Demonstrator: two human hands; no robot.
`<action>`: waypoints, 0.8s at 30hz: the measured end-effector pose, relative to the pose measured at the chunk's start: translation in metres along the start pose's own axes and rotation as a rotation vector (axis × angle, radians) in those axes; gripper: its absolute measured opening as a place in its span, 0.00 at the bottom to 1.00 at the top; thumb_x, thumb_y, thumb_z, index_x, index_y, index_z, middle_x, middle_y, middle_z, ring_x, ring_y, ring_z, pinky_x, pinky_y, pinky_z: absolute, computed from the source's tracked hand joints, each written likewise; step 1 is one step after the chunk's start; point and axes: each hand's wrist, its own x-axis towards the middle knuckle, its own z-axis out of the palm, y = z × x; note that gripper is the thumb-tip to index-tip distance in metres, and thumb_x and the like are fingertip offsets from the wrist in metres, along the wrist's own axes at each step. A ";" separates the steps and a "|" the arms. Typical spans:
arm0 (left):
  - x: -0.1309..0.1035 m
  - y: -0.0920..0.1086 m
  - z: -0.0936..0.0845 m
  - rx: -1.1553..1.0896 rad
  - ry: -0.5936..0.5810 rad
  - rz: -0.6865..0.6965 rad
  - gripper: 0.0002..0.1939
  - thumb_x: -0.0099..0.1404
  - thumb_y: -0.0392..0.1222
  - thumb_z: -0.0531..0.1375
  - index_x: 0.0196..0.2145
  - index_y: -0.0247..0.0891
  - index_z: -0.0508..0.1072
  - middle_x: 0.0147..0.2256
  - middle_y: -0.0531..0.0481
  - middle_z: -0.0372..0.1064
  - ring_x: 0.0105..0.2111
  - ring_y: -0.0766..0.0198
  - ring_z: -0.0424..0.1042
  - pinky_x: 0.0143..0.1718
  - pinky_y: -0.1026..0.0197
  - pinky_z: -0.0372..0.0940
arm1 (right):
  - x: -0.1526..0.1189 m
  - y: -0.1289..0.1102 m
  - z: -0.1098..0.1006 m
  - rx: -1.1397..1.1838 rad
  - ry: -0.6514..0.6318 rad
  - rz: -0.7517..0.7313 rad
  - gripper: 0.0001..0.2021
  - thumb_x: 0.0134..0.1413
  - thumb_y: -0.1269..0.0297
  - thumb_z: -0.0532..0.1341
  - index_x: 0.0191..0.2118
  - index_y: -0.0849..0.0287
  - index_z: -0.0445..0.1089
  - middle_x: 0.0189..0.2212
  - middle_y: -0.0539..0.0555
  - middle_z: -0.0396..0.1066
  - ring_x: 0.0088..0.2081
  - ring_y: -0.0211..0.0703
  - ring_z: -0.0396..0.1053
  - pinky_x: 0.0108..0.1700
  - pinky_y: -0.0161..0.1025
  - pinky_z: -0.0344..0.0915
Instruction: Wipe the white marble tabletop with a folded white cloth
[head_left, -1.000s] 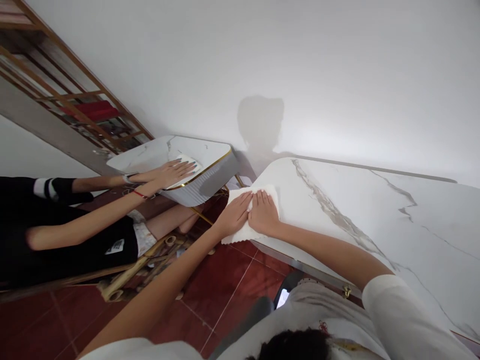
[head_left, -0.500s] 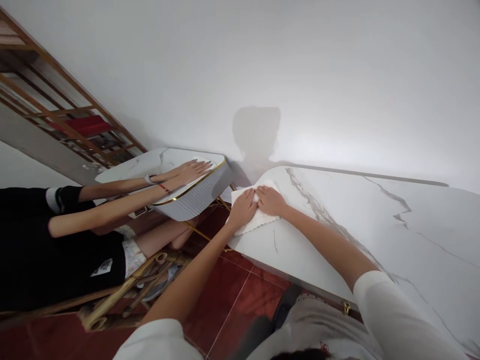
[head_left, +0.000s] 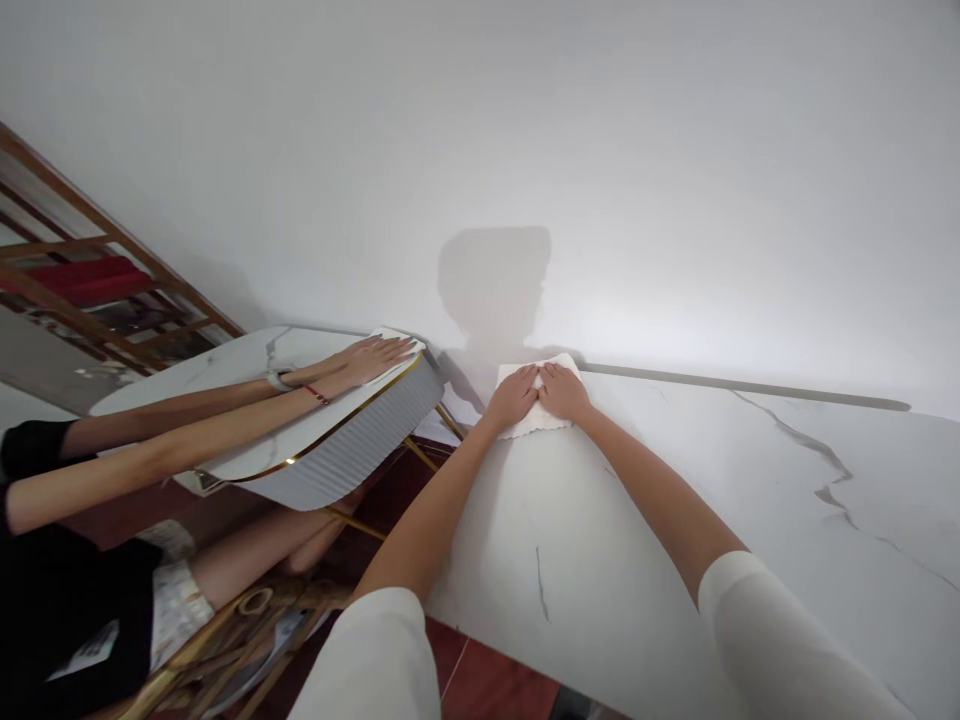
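Note:
A white cloth [head_left: 541, 424] with a scalloped edge lies at the far left corner of a white marble-patterned table [head_left: 637, 560], close to the wall. My left hand [head_left: 514, 396] rests flat on the left part of the cloth with its fingers forward. Beside it my right hand [head_left: 562, 391] lies flat on the cloth too, the fingertips of both hands nearly meeting. Both hands press from above, and neither shows a closed grip. Both arms reach forward over the tabletop.
To the left, another person's hands [head_left: 375, 358] lie on a white cloth [head_left: 390, 334] on a similar gold-trimmed table [head_left: 247, 440]. A bamboo chair [head_left: 225, 640] holds that person. A wooden rack [head_left: 97, 240] stands far left, and a white wall [head_left: 600, 180] rises behind both tables.
My hands and the cloth have moved forward along the tabletop to the corner by the wall. My view has shifted as I lean in. The other person's hands have slid slightly toward the wall.

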 end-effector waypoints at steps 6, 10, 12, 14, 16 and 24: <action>0.030 0.017 0.004 -0.019 -0.016 0.082 0.28 0.63 0.39 0.43 0.58 0.24 0.57 0.60 0.36 0.55 0.60 0.55 0.54 0.61 0.51 0.50 | -0.001 0.027 -0.006 -0.040 -0.004 0.090 0.25 0.61 0.67 0.45 0.61 0.73 0.54 0.61 0.64 0.54 0.62 0.49 0.50 0.62 0.44 0.45; 0.039 0.033 0.009 -0.052 -0.001 0.128 0.27 0.63 0.39 0.44 0.59 0.28 0.57 0.60 0.39 0.55 0.60 0.57 0.54 0.61 0.51 0.50 | -0.017 0.035 -0.017 -0.070 0.005 0.144 0.26 0.60 0.67 0.45 0.62 0.74 0.52 0.61 0.65 0.54 0.63 0.49 0.49 0.62 0.45 0.45; 0.039 0.042 0.011 -0.070 -0.004 0.151 0.27 0.63 0.39 0.44 0.59 0.29 0.57 0.60 0.40 0.55 0.61 0.57 0.54 0.62 0.52 0.49 | -0.027 0.035 -0.023 -0.077 -0.001 0.183 0.26 0.60 0.67 0.45 0.62 0.74 0.52 0.62 0.65 0.53 0.63 0.49 0.48 0.62 0.46 0.44; 0.037 0.052 0.011 -0.085 -0.010 0.170 0.28 0.63 0.39 0.44 0.59 0.28 0.56 0.61 0.40 0.54 0.61 0.57 0.52 0.62 0.51 0.48 | -0.038 0.033 -0.029 -0.084 -0.008 0.224 0.26 0.61 0.67 0.45 0.62 0.75 0.51 0.62 0.65 0.52 0.63 0.50 0.47 0.62 0.46 0.43; 0.032 0.062 0.010 -0.093 -0.008 0.160 0.28 0.63 0.40 0.44 0.60 0.28 0.56 0.61 0.39 0.52 0.62 0.55 0.50 0.62 0.51 0.47 | -0.050 0.029 -0.034 -0.094 -0.010 0.265 0.26 0.61 0.67 0.44 0.62 0.76 0.51 0.62 0.65 0.51 0.63 0.51 0.47 0.62 0.45 0.43; -0.011 0.078 -0.004 -0.113 -0.051 0.162 0.30 0.65 0.46 0.46 0.60 0.25 0.54 0.62 0.37 0.49 0.63 0.53 0.48 0.63 0.52 0.46 | -0.098 -0.014 -0.040 -0.139 0.039 0.360 0.28 0.60 0.66 0.46 0.62 0.79 0.50 0.63 0.69 0.49 0.64 0.53 0.46 0.63 0.47 0.41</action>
